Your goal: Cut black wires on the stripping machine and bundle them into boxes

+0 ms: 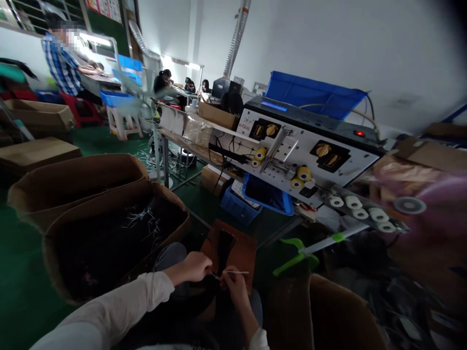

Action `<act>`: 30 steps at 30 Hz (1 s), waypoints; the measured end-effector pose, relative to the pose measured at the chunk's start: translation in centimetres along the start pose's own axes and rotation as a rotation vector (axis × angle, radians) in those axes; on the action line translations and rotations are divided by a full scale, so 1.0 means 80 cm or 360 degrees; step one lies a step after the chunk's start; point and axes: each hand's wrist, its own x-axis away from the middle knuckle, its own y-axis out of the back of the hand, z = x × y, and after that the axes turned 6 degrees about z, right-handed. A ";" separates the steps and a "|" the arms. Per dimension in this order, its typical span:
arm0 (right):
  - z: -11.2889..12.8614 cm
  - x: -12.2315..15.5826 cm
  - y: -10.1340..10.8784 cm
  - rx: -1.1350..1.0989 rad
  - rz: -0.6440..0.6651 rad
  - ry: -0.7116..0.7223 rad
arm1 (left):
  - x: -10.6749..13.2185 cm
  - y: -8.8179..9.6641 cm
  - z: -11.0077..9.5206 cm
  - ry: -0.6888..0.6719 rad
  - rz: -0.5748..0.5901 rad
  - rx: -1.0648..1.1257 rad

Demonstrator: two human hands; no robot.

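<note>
My left hand (195,266) is closed in a fist around a dark bundle (223,253) that stands up over my lap. My right hand (233,282) pinches a thin white tie (237,272) that runs sideways from the bundle. Both hands sit just in front of a small brown cardboard box (244,250) on the floor. What the dark bundle is made of I cannot make out in the dim light.
A large cardboard box (54,228) with dark parts and white ties stands at my left, another box (335,316) at my right. A white machine (292,150) with yellow rollers stands ahead, blue bins (270,199) beneath it. People sit at benches far back.
</note>
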 end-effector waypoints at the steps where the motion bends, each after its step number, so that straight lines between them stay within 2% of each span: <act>1: 0.002 -0.004 0.000 0.0072 -0.0012 -0.0029 | 0.002 0.000 0.000 -0.0002 -0.0028 -0.0002; 4: 0.013 -0.008 -0.001 0.0384 -0.0013 -0.0012 | 0.001 -0.001 -0.007 -0.0007 -0.0127 0.0018; 8: 0.027 -0.003 -0.005 0.0834 0.0016 0.0257 | -0.005 -0.013 -0.030 -0.0050 -0.0213 0.0081; 10: 0.026 0.001 -0.006 0.0828 -0.0013 0.0341 | -0.003 -0.021 -0.040 -0.0070 -0.0214 0.0121; 13: 0.016 0.003 -0.003 0.0634 -0.0046 0.0296 | 0.007 -0.035 -0.046 -0.0077 -0.0260 0.0189; 17: 0.004 0.000 0.004 0.0464 -0.0009 0.0129 | 0.018 -0.046 -0.040 -0.0120 -0.0284 0.0193; 20: 0.011 -0.003 0.009 0.0439 0.0116 0.0091 | 0.010 -0.046 -0.029 -0.0157 -0.0298 0.0221; 25: 0.029 -0.002 0.018 0.0618 0.0157 0.0084 | -0.014 -0.045 -0.011 -0.0264 -0.0261 0.0318; 30: 0.024 -0.003 0.030 0.0948 0.0226 0.0168 | -0.023 -0.061 -0.008 -0.0272 -0.0231 0.0456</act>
